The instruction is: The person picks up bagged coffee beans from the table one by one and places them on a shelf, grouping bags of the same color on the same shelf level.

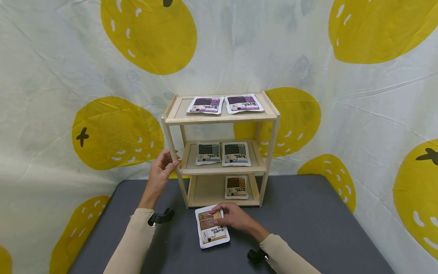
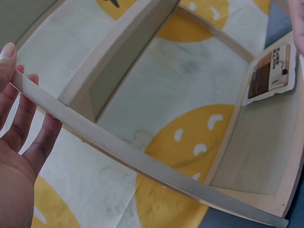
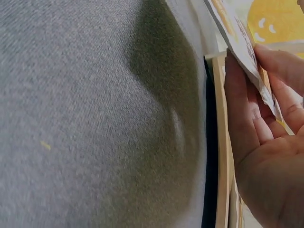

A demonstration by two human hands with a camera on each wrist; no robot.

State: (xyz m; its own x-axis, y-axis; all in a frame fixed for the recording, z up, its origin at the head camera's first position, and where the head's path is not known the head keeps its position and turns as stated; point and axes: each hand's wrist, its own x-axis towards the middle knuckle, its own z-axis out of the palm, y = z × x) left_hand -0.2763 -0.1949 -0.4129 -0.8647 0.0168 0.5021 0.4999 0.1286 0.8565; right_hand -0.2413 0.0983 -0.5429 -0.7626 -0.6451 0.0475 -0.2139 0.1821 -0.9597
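A three-tier wooden shelf [image 1: 219, 172] stands on the dark grey table. My left hand [image 1: 162, 166] holds its left front post [image 2: 118, 145], thumb on one side and fingers on the other. In front of the shelf, my right hand [image 1: 234, 217] pinches a brown-and-white flat pouch [image 1: 213, 233] by its upper right part. The right wrist view shows this pouch [image 3: 242, 57] edge-on between thumb and fingers, lifted over the table cloth. Another brown pouch [image 1: 236, 187] lies on the right of the bottom tier, just beyond my right hand.
Two purple pouches, a left one [image 1: 206, 105] and a right one [image 1: 243, 103], lie on the top tier. On the middle tier are two dark green pouches, left [image 1: 208, 153] and right [image 1: 236, 154]. Behind the table [image 1: 308, 224] hangs a white cloth [image 1: 232, 49] with yellow fruit prints.
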